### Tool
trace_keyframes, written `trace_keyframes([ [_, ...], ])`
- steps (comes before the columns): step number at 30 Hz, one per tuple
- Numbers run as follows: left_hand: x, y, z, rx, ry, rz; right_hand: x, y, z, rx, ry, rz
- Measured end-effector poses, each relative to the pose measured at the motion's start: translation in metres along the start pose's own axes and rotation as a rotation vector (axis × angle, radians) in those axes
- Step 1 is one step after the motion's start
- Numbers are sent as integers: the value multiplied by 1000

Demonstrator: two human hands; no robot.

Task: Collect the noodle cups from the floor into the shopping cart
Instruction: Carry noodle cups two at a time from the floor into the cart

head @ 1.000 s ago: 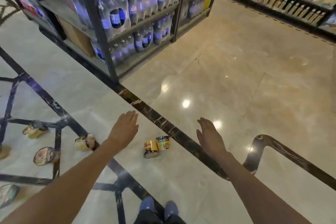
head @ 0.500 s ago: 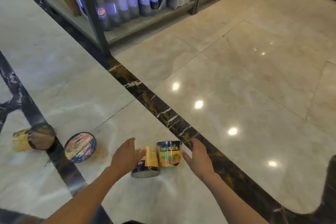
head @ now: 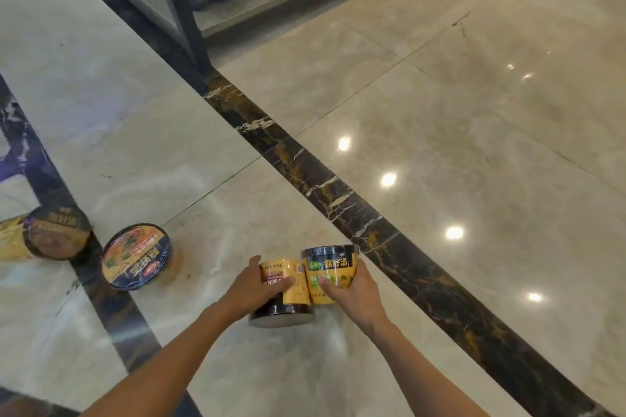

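Noodle cups are being gripped on the floor (head: 440, 118), one in each hand.

The left hand (head: 252, 288) is curling round an upside-down yellow cup (head: 288, 291), while the right hand (head: 355, 291) is wrapping an upright green-labelled cup (head: 330, 267); the two cups are touching beside the dark marble strip (head: 338, 193). Two more cups, a tipped one (head: 56, 234) and a lid-up one (head: 137, 256), are lying to the left. This looks like the pick-up step; next, both need lifting and carrying to the cart, which is not showing.
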State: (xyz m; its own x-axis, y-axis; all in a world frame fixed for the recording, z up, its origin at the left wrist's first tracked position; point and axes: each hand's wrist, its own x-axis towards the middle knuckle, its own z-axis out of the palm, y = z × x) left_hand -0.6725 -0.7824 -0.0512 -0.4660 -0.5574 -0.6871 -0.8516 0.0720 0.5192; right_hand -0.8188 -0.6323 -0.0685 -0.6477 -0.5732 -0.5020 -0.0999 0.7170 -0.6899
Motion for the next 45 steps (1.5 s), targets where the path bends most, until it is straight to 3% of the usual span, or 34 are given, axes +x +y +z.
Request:
trace_keyframes([
  [7,6,-6,-4,-61,29,-68,11,7,-8,-12,65,-65],
  [14,-1,-25,-1,-658,268,-388,13,21,-34,-38,145,-16],
  [18,-17,-23,13,-782,174,-545,11,23,-38,-19,139,-12],
  [20,-28,-24,8,-544,221,-435,10,23,-38,-28,127,-14],
  [22,-35,-32,-9,-36,333,-63,9,23,-39,-41,121,-18],
  [23,-37,-36,-19,204,303,141,8,24,-40,-47,116,-17],
  [25,-35,-39,-32,569,130,366,5,24,-40,-63,105,-7],
  [28,-21,-39,-30,848,1,434,1,21,-38,-83,102,1],
  [32,-12,-32,-20,964,-67,476,3,16,-36,-138,77,2],
  [35,-10,-36,-17,795,-27,439,7,12,-33,-167,42,57],
  [40,-23,-12,-34,291,119,243,3,-9,-47,-135,108,99],
  [45,-85,48,-81,-261,55,26,-44,-77,-104,17,170,51],
])
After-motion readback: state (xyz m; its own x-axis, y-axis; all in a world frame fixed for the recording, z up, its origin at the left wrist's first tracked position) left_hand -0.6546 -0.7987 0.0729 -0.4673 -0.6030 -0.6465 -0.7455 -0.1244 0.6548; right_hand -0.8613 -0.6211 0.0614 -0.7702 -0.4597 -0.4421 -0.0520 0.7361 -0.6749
